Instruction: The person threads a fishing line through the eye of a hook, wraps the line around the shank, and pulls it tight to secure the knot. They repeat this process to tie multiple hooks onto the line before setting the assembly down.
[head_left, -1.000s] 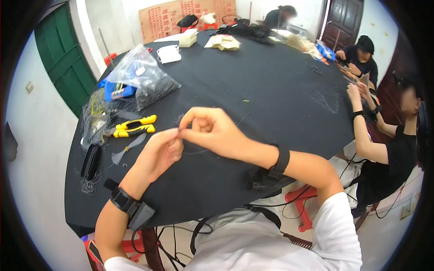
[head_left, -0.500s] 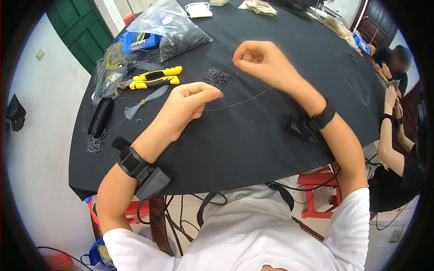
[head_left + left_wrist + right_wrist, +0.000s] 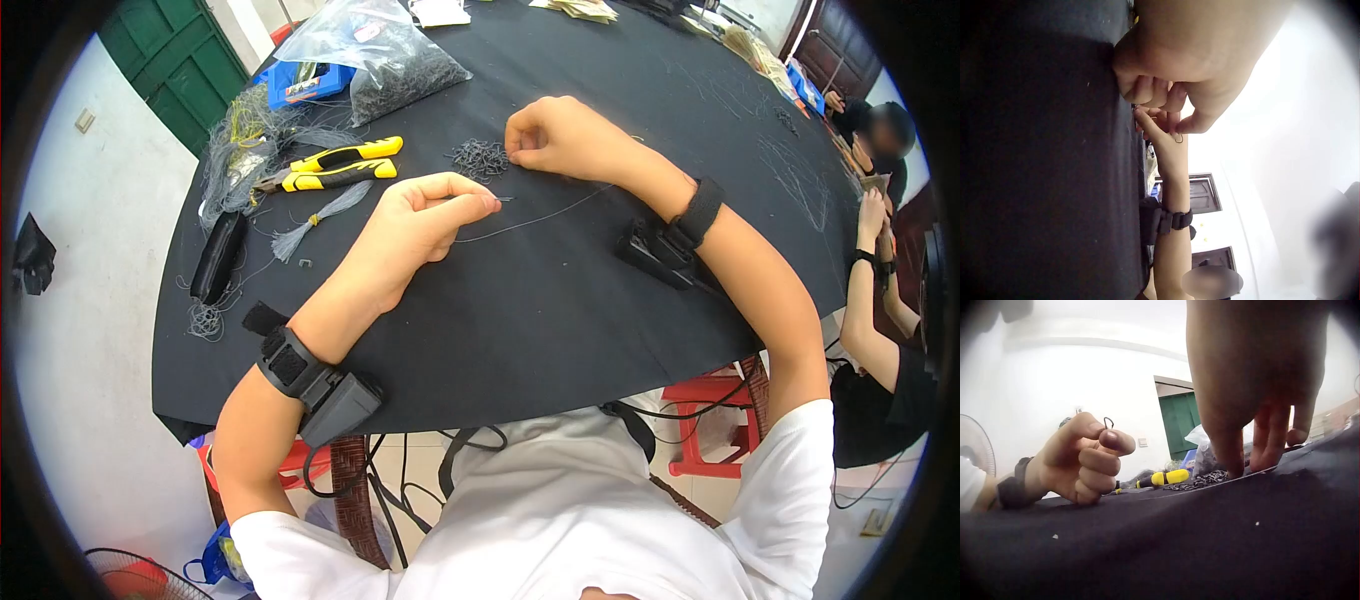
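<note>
My left hand (image 3: 420, 220) pinches a small dark fish hook (image 3: 1109, 422) between thumb and index finger. The hook's bend stands up from the fingertips in the right wrist view. Beyond the left hand lies a small pile of dark hooks (image 3: 472, 158) on the black tablecloth. My right hand (image 3: 570, 140) reaches down at the pile's right side, its fingers pointing at the cloth, fingertips right by the hooks. A thin fishing line (image 3: 540, 222) curves over the cloth from beneath the left hand toward the right wrist.
Yellow-and-black pliers (image 3: 345, 165), a tied bundle of grey line (image 3: 318, 222) and a black roll (image 3: 218, 258) lie to the left. Behind them are a clear bag of dark pieces (image 3: 405, 75) and a blue box (image 3: 308, 85). Other people sit at the right edge.
The hands were together at the fingertips and have come apart. My right hand went forward and then down beside the hook pile. The head view has tilted downward.
</note>
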Demonstrator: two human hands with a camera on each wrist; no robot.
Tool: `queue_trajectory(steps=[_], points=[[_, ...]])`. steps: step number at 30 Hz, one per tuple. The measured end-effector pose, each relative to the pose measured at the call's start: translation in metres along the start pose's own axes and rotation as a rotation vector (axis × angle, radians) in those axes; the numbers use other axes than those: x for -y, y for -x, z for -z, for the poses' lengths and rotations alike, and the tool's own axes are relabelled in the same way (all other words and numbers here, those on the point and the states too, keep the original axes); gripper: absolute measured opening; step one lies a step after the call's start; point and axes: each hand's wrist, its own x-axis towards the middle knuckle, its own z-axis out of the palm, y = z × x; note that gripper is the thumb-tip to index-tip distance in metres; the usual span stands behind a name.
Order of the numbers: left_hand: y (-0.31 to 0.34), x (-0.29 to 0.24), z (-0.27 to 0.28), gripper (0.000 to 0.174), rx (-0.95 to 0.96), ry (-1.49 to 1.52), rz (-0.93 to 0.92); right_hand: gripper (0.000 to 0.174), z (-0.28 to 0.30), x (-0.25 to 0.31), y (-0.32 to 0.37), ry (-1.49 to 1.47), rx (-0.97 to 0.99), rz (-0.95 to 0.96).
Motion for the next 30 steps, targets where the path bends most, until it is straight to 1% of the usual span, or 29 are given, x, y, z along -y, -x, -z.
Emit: queue_trajectory(steps=[3,7,13,14,17,20,23,24,27,30], points=[[0.000,-0.001,0.000,0.012,0.003,0.010,0.005,0.012,-0.006,-0.006,-0.003,0.004,-0.008,-0.010],[0.001,-0.002,-0.001,0.012,-0.005,-0.001,0.005,0.015,-0.003,-0.009,0.001,-0.117,-0.014,0.034],[0.001,-0.001,-0.001,0.012,-0.004,-0.009,0.007,0.016,0.014,-0.002,0.004,-0.666,0.256,-0.323],[0.001,-0.002,-0.001,0.012,-0.005,-0.003,0.014,0.014,0.015,-0.001,0.004,-0.764,0.293,-0.329],[0.000,0.000,0.000,0.012,-0.002,0.022,0.012,0.015,0.014,-0.001,0.003,-1.020,0.309,-0.324],[-0.001,0.002,0.001,0.013,0.001,0.011,-0.006,0.016,0.014,0.004,0.003,-0.871,0.190,-0.313],[0.000,0.000,0.000,0.013,-0.004,-0.002,0.009,0.019,-0.001,-0.006,-0.003,-0.304,-0.117,-0.034],[0.000,-0.001,0.000,0.013,0.003,0.003,0.006,0.021,0.008,0.007,0.000,-0.572,0.060,-0.287],[0.001,0.000,0.001,0.012,0.011,0.018,0.002,0.020,0.002,0.006,0.002,-0.042,-0.106,-0.103],[0.000,0.000,0.000,0.012,0.012,0.015,0.005,0.014,0.004,0.012,0.006,0.086,-0.133,0.012]])
